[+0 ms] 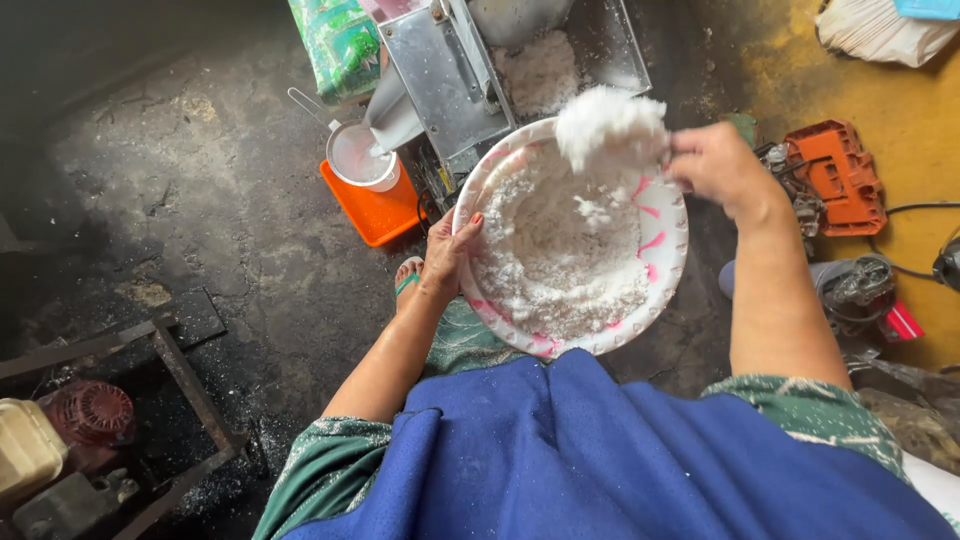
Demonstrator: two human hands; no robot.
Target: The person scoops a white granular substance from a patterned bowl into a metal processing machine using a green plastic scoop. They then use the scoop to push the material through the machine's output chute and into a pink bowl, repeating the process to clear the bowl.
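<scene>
My left hand (447, 252) grips the left rim of a large white bowl with pink markings (667, 262), held above my lap. The bowl is full of white grated flakes (560, 250). My right hand (715, 162) is raised over the bowl's far right rim, fingers closed on a big clump of the same white flakes (606, 122). Just beyond the bowl stands a metal grating machine (450, 75) whose steel tray (622, 45) holds more white flakes.
A small metal pan (360, 155) sits on an orange tub (375, 210) left of the machine. A green printed bag (340, 45) leans behind it. Orange power tools (835, 175) lie at right on a yellow floor. A red engine (90, 412) in a metal frame sits at lower left.
</scene>
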